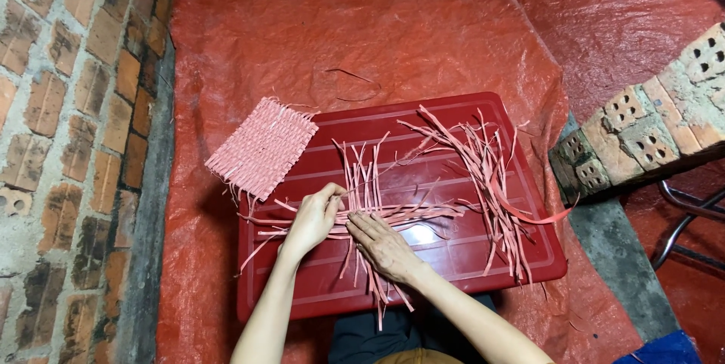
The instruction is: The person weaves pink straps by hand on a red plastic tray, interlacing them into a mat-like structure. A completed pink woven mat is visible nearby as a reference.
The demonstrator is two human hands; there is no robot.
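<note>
Strips (362, 205): pink, crossed at lower centre on red lid (453, 258).
Left hand (311, 220): pinching one strip end.
Right hand (385, 247): flat, fingers spread, pinning crossings.
Technique: keep crossings pressed, thread snugly.
Beyond: loose strips (491, 183) right; woven mat (262, 147) upper left.

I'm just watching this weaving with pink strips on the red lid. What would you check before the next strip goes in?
1. Left hand pinching a strip at the started weave: ok.
2. Right hand pressing the crossed strips flat: ok.
3. Spare strips lying close on the red lid: ok.
4. Spare strips untangled: not ok, they lie in a loose jumble.
5. Finished woven square set aside, away from both hands: ok.
6. Strips evenly spaced under the hands: cannot tell.
</note>
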